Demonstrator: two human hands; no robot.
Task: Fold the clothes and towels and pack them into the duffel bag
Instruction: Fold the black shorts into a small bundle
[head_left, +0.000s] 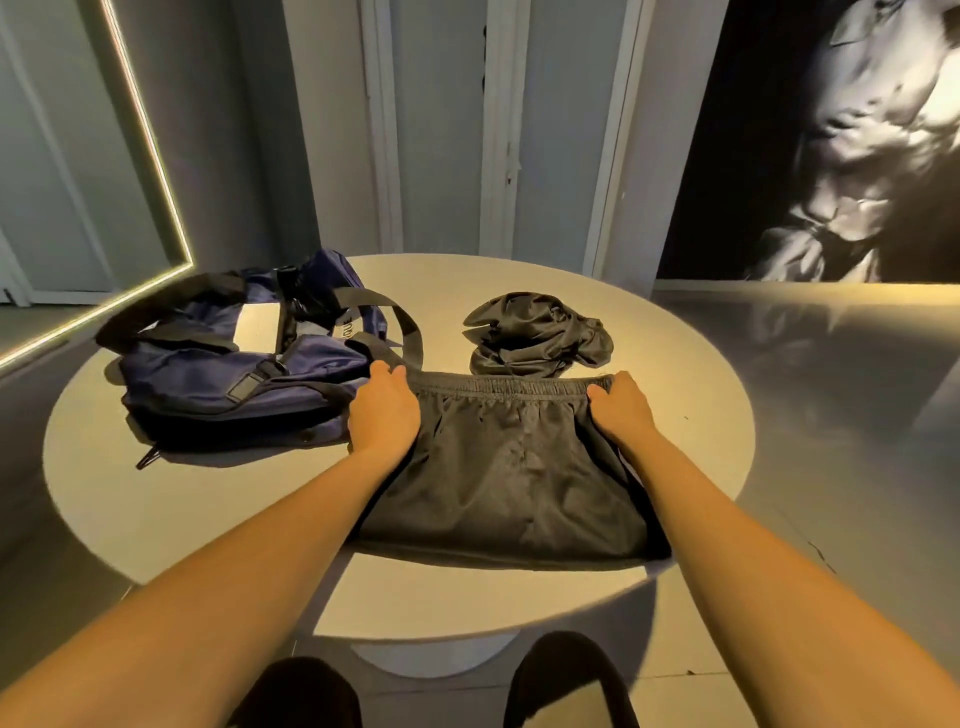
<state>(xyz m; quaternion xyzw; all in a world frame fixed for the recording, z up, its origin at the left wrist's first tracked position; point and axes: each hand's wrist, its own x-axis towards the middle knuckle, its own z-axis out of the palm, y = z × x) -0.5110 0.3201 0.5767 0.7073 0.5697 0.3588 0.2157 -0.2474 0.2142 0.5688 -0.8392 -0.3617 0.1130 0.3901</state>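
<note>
Round and pale, the table (675, 415) stands before white panelled doors, with a light-edged panel (78, 156) on the left and a large black-and-white picture (857, 140) on the right. On the table's left part lies the navy duffel bag (223, 384), slumped, its straps draped over it; what it holds cannot be made out. Behind centre sits a crumpled black garment (537, 332). Black shorts (509, 467) lie flat toward the near edge, just beside the bag. The left hand (384, 410) and right hand (621, 410) each grip one end of the elastic waistband, fingers curled on the fabric.
</note>
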